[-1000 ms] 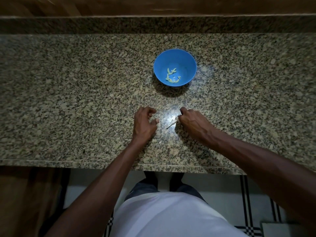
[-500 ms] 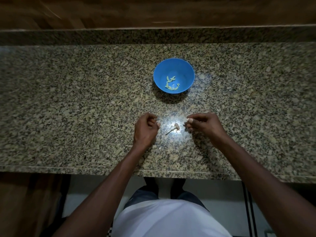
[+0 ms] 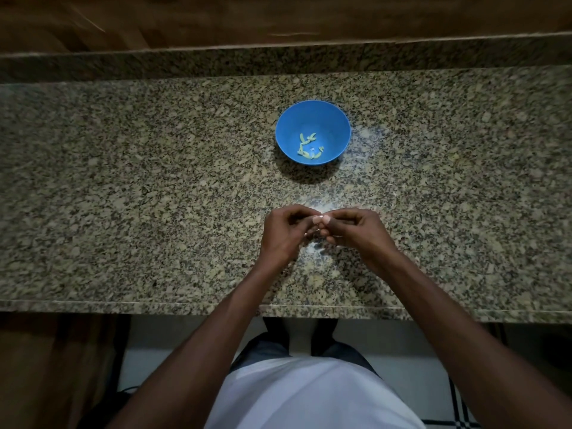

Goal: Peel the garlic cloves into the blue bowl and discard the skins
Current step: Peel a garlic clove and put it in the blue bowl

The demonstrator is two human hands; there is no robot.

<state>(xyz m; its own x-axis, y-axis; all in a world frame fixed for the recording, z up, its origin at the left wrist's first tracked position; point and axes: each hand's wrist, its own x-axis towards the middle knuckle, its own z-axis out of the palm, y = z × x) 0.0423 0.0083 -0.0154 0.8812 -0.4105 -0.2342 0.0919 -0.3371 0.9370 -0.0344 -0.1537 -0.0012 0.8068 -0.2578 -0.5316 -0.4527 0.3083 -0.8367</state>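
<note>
Left hand (image 3: 283, 235) and right hand (image 3: 359, 233) meet fingertip to fingertip above the granite countertop (image 3: 154, 196), fingers curled, pinching between them a small pale piece, too small to tell clove from skin. The counter's near edge lies at 6 o'clock from the hands, with bare stone open at 3 and 9 o'clock. Half a second earlier the hands were apart, a skin scrap lying on the stone between them. The blue bowl (image 3: 335, 125), at 12 o'clock and well apart, holds several peeled garlic cloves (image 3: 309, 147).
</note>
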